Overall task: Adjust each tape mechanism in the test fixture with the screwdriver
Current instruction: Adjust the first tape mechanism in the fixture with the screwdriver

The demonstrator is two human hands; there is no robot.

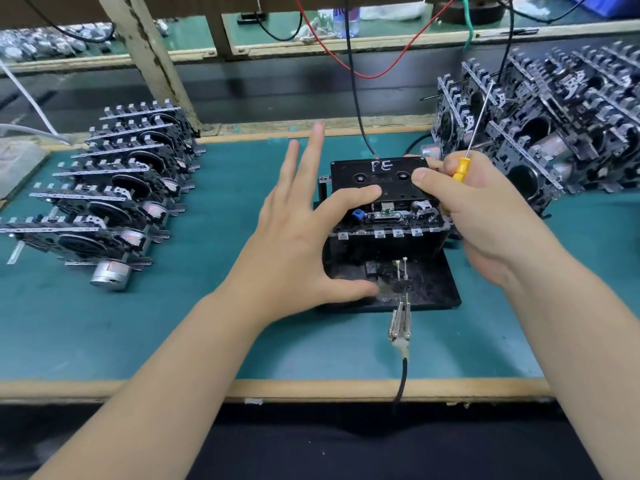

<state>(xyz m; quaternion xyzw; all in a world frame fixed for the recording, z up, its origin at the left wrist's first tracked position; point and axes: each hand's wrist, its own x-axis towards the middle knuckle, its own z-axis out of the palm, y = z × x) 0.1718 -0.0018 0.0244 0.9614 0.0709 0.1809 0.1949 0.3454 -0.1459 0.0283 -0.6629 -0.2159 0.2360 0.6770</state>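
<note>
At bench centre, on the teal mat (242,323), sits the black test fixture (429,282) with one tape mechanism (391,220) mounted in it. A black cassette (381,174), marked "PE" in white, lies on top of the mechanism.

Left hand (298,230): fingers spread and mostly straight. Index finger rests on the near left edge of the cassette; thumb touches the fixture base; the other fingers point away, clear of everything. Nothing is grasped.

Right hand (485,216): grasps the screwdriver (474,133) by its yellow handle, shaft pointing up and away. Thumb presses the right end of the cassette.

Left of the fixture: a stack of tape mechanisms (114,188) in a leaning row, motors facing near. Far right: a larger pile of mechanisms (561,116).

Near edge of the fixture: a metal clip (400,323) on a black cable (401,379). Red wire (332,53) and black wire (353,81) run down from the far side.
</note>
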